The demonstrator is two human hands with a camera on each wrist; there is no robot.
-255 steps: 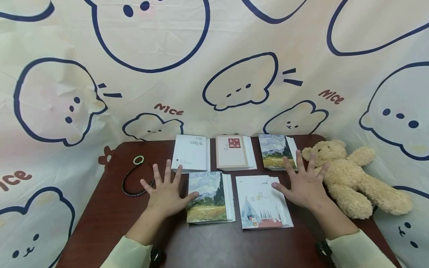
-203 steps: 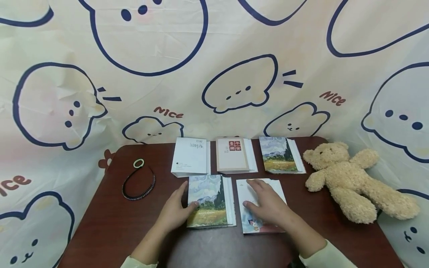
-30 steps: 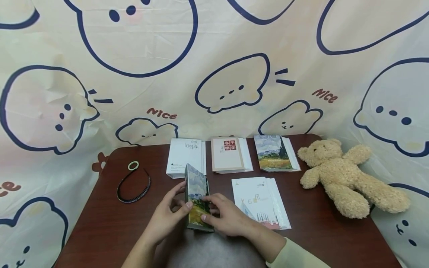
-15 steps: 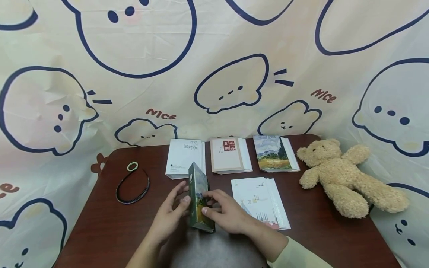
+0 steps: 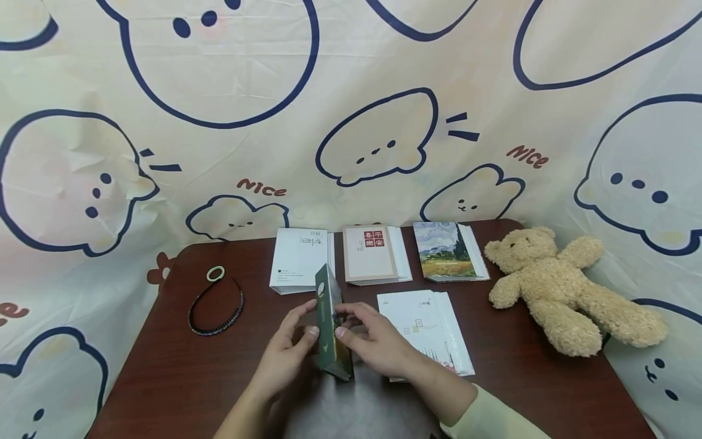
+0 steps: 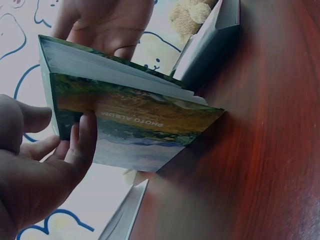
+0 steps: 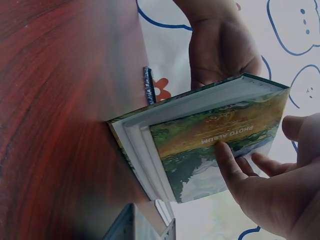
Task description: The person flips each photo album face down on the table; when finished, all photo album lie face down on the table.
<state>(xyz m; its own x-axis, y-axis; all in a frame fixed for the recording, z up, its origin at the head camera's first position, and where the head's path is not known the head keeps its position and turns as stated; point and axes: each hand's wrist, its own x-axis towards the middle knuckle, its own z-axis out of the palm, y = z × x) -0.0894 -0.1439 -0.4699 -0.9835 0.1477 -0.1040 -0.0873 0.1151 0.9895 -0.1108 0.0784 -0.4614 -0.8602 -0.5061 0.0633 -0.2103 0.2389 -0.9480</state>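
Between both hands a photo album (image 5: 331, 329) stands on edge on the table, its dark green spine facing up. A painted landscape and the words "PHOTO ALBUM" show on its cover in the left wrist view. My left hand (image 5: 282, 353) holds it from the left, thumb by the spine and fingertips (image 6: 87, 122) on the cover. From the other side my right hand (image 5: 386, 347) holds it, thumb near the spine; a fingertip (image 7: 222, 147) touches the cover in the right wrist view. White page edges face down toward the tabletop.
Three more albums lie in a back row: a white one (image 5: 298, 259), a beige one (image 5: 370, 262) and a landscape one (image 5: 444, 250). A white illustrated album (image 5: 422, 317) lies right of my hands. A teddy bear (image 5: 554, 274) lies at right, a headband (image 5: 216, 329) with a green ring (image 5: 216, 274) at left.
Earlier the landscape album lay flat and both hands were spread above the table. It has since been lifted onto its edge. In the last second its spine has turned more toward the head camera.
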